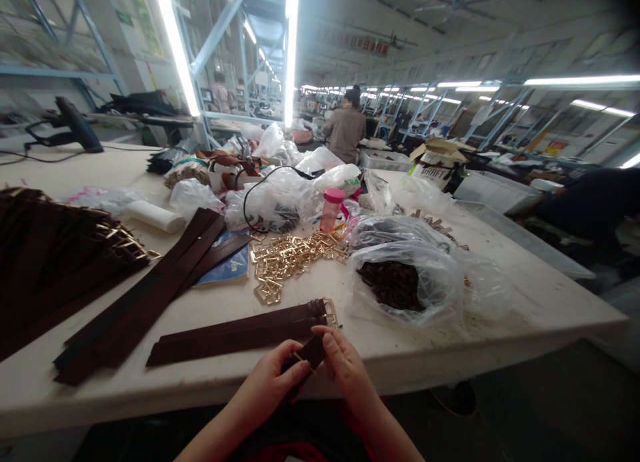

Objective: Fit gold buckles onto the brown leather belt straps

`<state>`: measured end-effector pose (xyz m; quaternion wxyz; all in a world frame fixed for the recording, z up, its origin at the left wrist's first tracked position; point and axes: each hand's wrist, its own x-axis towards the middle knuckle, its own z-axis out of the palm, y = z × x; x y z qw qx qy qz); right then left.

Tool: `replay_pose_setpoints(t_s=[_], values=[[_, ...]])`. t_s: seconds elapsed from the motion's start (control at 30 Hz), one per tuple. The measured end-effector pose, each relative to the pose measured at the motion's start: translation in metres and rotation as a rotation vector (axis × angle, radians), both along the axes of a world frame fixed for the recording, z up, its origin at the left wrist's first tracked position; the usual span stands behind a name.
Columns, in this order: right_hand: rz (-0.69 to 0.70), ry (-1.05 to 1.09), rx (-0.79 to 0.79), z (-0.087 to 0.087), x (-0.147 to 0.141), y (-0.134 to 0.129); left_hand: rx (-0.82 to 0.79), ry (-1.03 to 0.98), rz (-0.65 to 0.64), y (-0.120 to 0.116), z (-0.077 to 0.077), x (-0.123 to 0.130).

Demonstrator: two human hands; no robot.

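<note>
Close to the table's front edge, both my hands hold a dark brown leather belt strap (313, 353). My left hand (273, 379) pinches it between thumb and fingers, where a bit of gold metal, perhaps a buckle, shows. On the right side of the strap's end, my right hand (346, 365) has its thumb and fingers closed. The rest of the strap hangs below, mostly hidden by the hands. Just beyond lie stacked brown belts (240, 329) with a gold buckle (331, 313) at their right end. A pile of gold buckles (285, 255) is spread farther back.
Brown straps (145, 295) lie across a blue booklet (225, 265) on the left, beside a large belt heap (60, 255). An open plastic bag (440, 289) of small dark brown pieces stands right. Behind are a pink-lidded cup (332, 209) and more bags. A person (346, 125) is farther off.
</note>
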<state>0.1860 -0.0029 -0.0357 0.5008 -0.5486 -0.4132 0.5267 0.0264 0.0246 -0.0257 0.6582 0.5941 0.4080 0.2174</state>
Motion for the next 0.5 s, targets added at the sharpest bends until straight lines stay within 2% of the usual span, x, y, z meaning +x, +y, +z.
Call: replay_pose_setpoints(t_s=[0.13,0.33,0.5], values=[[-0.052,0.08,0.002,-0.001,-0.01,0.001,0.017,-0.008,0.0,-0.003,0.001,0.002],[-0.059,0.149,-0.018,-0.003,-0.019,-0.004,0.093,0.026,0.005,-0.006,0.006,0.005],[-0.102,-0.022,0.126,0.0,-0.005,-0.003,0.179,0.15,-0.032,-0.006,0.013,0.006]])
